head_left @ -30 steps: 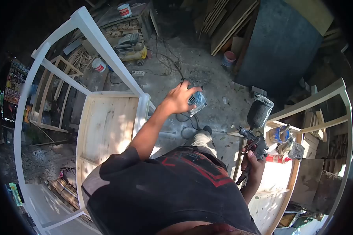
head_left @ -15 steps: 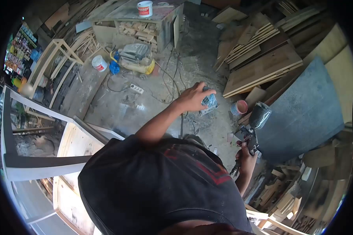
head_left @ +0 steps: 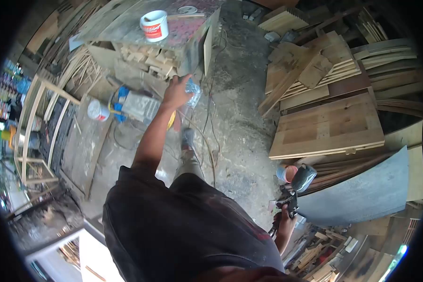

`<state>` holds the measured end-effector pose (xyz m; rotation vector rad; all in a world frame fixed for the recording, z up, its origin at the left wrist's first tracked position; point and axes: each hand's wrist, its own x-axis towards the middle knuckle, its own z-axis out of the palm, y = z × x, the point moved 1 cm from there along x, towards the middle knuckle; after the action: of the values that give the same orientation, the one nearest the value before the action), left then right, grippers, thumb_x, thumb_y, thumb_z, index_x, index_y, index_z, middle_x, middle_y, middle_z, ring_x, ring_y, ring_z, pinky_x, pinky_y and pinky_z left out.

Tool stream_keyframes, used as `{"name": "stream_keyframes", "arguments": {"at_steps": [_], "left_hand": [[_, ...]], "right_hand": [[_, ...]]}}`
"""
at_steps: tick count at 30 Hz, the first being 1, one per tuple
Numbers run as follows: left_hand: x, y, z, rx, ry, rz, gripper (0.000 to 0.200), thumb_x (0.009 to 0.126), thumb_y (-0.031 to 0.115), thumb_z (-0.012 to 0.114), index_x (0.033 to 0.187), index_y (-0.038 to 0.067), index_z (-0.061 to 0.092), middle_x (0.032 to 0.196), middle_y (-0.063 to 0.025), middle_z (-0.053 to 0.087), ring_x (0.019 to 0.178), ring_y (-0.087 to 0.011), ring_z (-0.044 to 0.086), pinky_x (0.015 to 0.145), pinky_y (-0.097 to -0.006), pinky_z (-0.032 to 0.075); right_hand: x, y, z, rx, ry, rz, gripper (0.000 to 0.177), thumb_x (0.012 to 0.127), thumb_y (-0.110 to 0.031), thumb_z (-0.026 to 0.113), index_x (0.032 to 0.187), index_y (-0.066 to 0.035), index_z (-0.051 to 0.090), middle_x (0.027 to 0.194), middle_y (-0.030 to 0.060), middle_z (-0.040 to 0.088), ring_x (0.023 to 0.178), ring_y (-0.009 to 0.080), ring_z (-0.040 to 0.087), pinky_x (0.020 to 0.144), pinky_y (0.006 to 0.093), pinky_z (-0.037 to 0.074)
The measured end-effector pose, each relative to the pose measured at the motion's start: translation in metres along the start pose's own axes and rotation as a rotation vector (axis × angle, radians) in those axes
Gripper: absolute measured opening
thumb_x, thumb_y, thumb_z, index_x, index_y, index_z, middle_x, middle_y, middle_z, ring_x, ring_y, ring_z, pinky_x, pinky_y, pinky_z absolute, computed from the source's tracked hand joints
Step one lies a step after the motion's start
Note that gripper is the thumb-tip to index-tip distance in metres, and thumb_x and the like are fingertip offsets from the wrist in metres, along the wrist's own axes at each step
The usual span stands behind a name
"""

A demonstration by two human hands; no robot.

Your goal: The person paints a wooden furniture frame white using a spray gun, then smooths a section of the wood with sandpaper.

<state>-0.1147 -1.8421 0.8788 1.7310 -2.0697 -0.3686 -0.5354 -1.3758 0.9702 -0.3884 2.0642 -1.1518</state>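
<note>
My left hand is stretched forward, its fingers wrapped round a clear bluish plastic container above the floor. Low on the right, my right hand grips the handle of a spray gun. A dark, shiny cup sits on top of the gun. Just behind that cup is a reddish bucket, partly covered by it.
A white bucket stands on a workbench with wood offcuts beneath. A yellow and grey machine and another white bucket are on the left. Cables cross the floor. Wooden panels and a grey curved sheet fill the right.
The view has shifted toward the workbench. My left hand with the container is now beside the machine, and one foot shows on the floor. The spray gun remains in my right hand.
</note>
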Motion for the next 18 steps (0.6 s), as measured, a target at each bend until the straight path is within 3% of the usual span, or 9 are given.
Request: {"name": "stream_keyframes", "arguments": {"at_steps": [3,5,8,9,10,11,14,15,18], "left_hand": [[0.16,-0.078,0.021,0.074,-0.092,-0.108,0.086,0.08,0.025,0.084,0.155,0.027,0.043,0.151,-0.0292,0.043,0.137,-0.0484,0.045,0.109,-0.0518,0.046],[0.257,-0.144,0.045,0.104,0.058,0.042,0.088,0.08,0.023,0.084,0.156,0.024,0.041,0.154,-0.0288,0.043,0.141,-0.0483,0.042,0.112,-0.0513,0.043],[0.411,-0.277,0.091,0.184,0.123,0.223,0.084,0.08,0.023,0.084,0.152,0.003,0.045,0.149,-0.026,0.052,0.14,-0.0427,0.048,0.115,-0.0513,0.039],[0.438,-0.281,0.08,0.316,0.11,0.121,0.082,0.081,0.025,0.083,0.152,0.004,0.046,0.144,-0.0264,0.057,0.137,-0.0412,0.052,0.112,-0.0528,0.042],[0.466,-0.297,0.082,0.349,0.228,0.205,0.081,0.082,0.025,0.083,0.152,0.006,0.047,0.138,-0.0253,0.061,0.132,-0.0424,0.055,0.108,-0.0535,0.045],[0.501,-0.33,0.09,0.4,0.227,0.258,0.082,0.084,0.026,0.082,0.155,0.01,0.045,0.141,-0.0237,0.059,0.127,-0.0437,0.058,0.106,-0.0529,0.047],[0.546,-0.344,0.108,0.515,0.042,0.137,0.08,0.094,0.032,0.071,0.162,0.027,0.029,0.148,-0.0195,0.055,0.131,-0.0441,0.057,0.105,-0.0574,0.047],[0.556,-0.336,0.104,0.608,-0.073,-0.081,0.077,0.099,0.04,0.063,0.163,0.029,0.022,0.148,-0.0178,0.055,0.132,-0.0424,0.057,0.104,-0.0592,0.047],[0.56,-0.323,0.105,0.751,-0.145,-0.198,0.077,0.101,0.047,0.059,0.164,0.03,0.019,0.146,-0.02,0.055,0.127,-0.0418,0.06,0.1,-0.0601,0.048]], "right_hand": [[0.035,-0.025,0.083,0.081,0.087,0.134,0.029,0.099,-0.031,0.071,0.108,-0.004,0.071,0.084,0.0063,0.073,0.051,0.0108,0.058,0.047,0.0278,0.043],[0.051,-0.054,0.128,0.039,0.094,0.23,0.034,0.1,-0.038,0.068,0.108,-0.006,0.072,0.074,0.0054,0.068,0.05,0.0105,0.056,0.047,0.0272,0.042],[0.052,-0.102,0.17,0.09,0.118,0.368,0.042,0.102,-0.049,0.062,0.108,-0.008,0.073,0.062,0.0028,0.06,0.05,0.01,0.053,0.047,0.0265,0.04],[0.051,-0.134,0.184,0.049,0.136,0.392,0.04,0.1,-0.046,0.065,0.108,-0.008,0.073,0.066,0.0031,0.061,0.052,0.0101,0.055,0.048,0.0271,0.04],[0.056,-0.136,0.194,0.153,0.161,0.289,0.038,0.099,-0.043,0.068,0.109,-0.007,0.072,0.07,0.0031,0.063,0.056,0.01,0.057,0.05,0.027,0.041],[0.053,-0.155,0.198,0.091,0.178,0.42,0.037,0.098,-0.041,0.07,0.11,-0.007,0.072,0.075,0.0037,0.065,0.059,0.0094,0.057,0.052,0.0265,0.042],[0.067,-0.158,0.213,0.064,0.216,0.431,0.042,0.097,-0.048,0.071,0.104,-0.006,0.076,0.068,0.0033,0.064,0.057,0.0095,0.055,0.049,0.0283,0.04],[0.064,-0.17,0.216,0.071,0.228,0.451,0.043,0.097,-0.049,0.07,0.107,-0.008,0.076,0.069,0.0032,0.065,0.056,0.0095,0.054,0.047,0.0286,0.038],[0.057,-0.175,0.227,0.133,0.28,0.421,0.043,0.098,-0.05,0.069,0.109,-0.009,0.077,0.069,0.0031,0.066,0.056,0.01,0.053,0.049,0.0286,0.038]]}}
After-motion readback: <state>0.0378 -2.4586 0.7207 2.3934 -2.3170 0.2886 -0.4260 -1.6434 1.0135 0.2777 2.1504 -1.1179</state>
